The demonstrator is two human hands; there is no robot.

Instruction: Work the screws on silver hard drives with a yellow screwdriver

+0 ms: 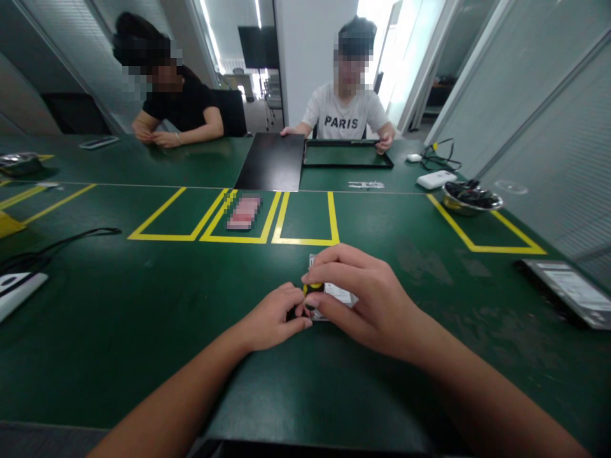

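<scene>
Both my hands meet at the middle of the green table (143,305). My right hand (367,299) lies curled over a small flat grey device with a white label (340,294), covering most of it. My left hand (274,317) is closed in a pinch at the device's left edge, next to a small yellow and black tool (311,290) held between the fingertips of both hands. Which hand carries the tool is hard to tell.
Yellow taped boxes (305,219) mark the table ahead; one holds a pink item (243,213). Across the table two people sit, one holding a black frame (347,154) beside a black panel (272,162). A metal bowl (471,197) and a tablet (570,289) lie right, cables and a white device (16,289) left.
</scene>
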